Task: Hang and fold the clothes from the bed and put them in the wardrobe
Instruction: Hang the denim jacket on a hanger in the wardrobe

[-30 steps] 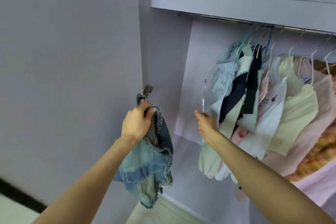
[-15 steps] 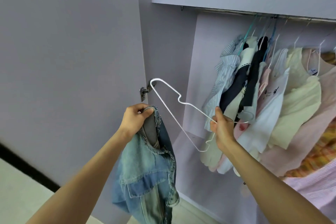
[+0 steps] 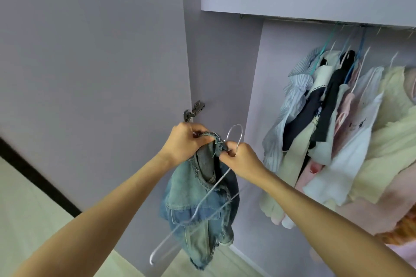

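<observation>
Hands now meet, each grip pinching denim garment; right also holds hanger.

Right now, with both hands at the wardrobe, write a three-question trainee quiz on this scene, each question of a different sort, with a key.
1. True or false: the white wire hanger already hangs on the wardrobe rail.
2. Multiple choice: the left hand grips which part of the denim garment? A) its bottom hem B) its frayed top edge C) a sleeve
3. Fill in: the right hand holds the hanger just below its ____.

Key: 1. False; it is held slanted in front of the garment, its lower end pointing at the floor. 2. B. 3. Hook.
</observation>
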